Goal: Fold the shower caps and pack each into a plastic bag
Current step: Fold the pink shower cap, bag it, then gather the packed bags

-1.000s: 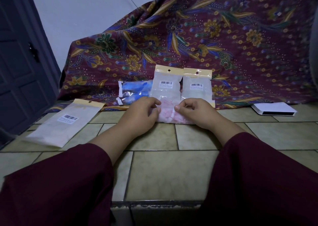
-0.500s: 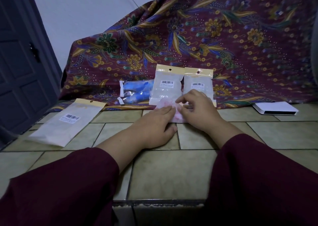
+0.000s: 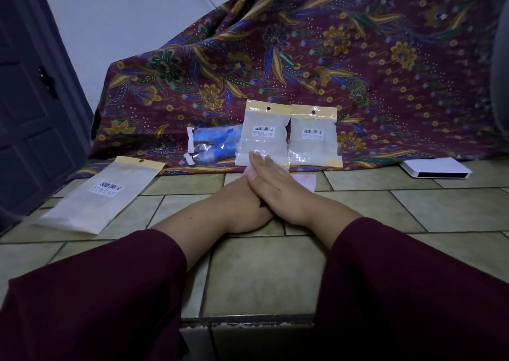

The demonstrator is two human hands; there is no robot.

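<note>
Flat stacked hands [image 3: 271,188] on cap [image 3: 305,181] (labels unreadable)

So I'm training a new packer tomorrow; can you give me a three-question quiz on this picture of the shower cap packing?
1. True or false: the right hand lies over the left hand.
2. How many barcoded bags lean upright against the patterned cloth?
3. The pink cap under the hands is: A) inside a bag, B) on the tiles, C) on the white box.

Key: 1 true; 2 two, the left bag and the right bag; 3 B.
</note>
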